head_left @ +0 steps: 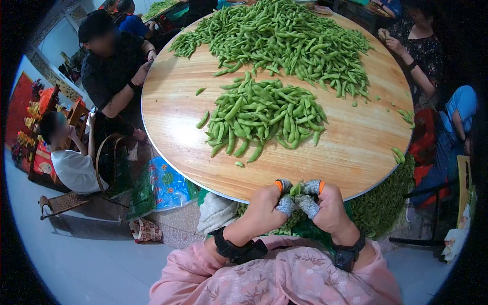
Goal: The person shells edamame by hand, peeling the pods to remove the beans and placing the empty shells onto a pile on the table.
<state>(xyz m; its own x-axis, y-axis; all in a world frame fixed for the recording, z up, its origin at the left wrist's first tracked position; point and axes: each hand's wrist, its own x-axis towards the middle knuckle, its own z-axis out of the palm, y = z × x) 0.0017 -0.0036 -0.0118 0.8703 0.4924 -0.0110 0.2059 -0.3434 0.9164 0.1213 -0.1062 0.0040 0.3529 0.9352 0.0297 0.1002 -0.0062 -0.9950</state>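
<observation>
Pink sleeves (284,277), left hand (264,206) against right hand (330,208), fingertips (287,204) on green pod (296,189).

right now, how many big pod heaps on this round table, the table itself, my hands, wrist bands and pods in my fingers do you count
big pod heaps: 2
round wooden table: 1
own hands, left hand and right hand: 2
black wrist bands: 2
held pod: 1
total: 8
</observation>
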